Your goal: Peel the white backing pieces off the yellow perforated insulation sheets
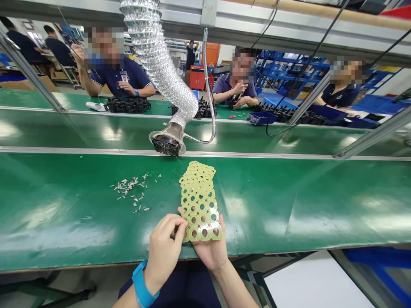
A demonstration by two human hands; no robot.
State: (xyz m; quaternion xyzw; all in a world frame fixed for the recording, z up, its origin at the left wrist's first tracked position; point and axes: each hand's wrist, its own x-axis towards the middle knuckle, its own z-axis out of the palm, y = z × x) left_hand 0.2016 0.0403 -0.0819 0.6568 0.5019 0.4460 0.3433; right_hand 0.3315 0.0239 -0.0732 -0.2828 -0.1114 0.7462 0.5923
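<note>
A yellow-green perforated sheet [203,208] with rows of round holes slants up from the bench edge toward its far end. Beneath its near part lies my right hand [210,252], supporting it from below, the fingers mostly hidden behind the sheet. My left hand [167,239], with a blue band at the wrist, pinches at the sheet's lower left edge; thumb and forefinger meet there. Past the far end, more yellow-green perforated pieces [197,170] overlap on the green bench; whether they join the held sheet I cannot tell.
Small white slips [126,186] are scattered on the green bench mat [80,231] to the left. A fan [167,143] on a silver duct [173,81] hangs just beyond the sheet. Across the bench, people sit by black parts [128,105] and a blue bin [261,118].
</note>
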